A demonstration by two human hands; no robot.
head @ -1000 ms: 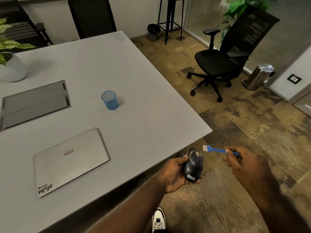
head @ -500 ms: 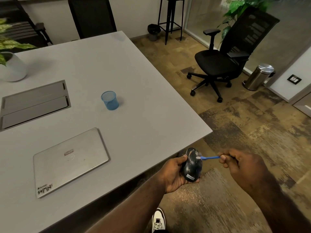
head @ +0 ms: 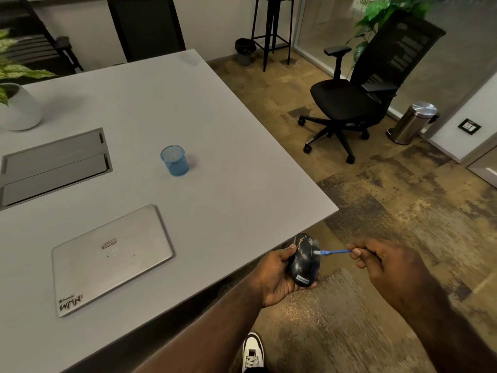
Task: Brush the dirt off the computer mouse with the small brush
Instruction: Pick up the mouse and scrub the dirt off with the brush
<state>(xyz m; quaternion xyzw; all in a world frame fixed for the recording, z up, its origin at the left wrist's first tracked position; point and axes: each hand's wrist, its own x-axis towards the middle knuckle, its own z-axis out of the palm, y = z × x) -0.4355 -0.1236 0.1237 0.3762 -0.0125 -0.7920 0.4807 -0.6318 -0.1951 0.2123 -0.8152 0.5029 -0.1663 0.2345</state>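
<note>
My left hand [head: 277,275] grips a black computer mouse [head: 305,261], held beyond the table's front right edge, above the floor. Pale specks of dirt cover the mouse's upper half. My right hand [head: 387,267] pinches the handle of a small blue brush [head: 334,252]. The brush's white bristle tip touches the right side of the mouse's back.
A grey table [head: 215,130] fills the left, carrying a shut silver laptop [head: 111,258], a blue mesh cup [head: 174,160], a cable hatch [head: 53,165] and a potted plant [head: 18,109]. A black office chair [head: 360,95] and a steel bin [head: 412,123] stand on the floor at right.
My right hand has brought the brush left from a raised spot beside the mouse onto the mouse's surface. The left hand and mouse have stayed almost still.
</note>
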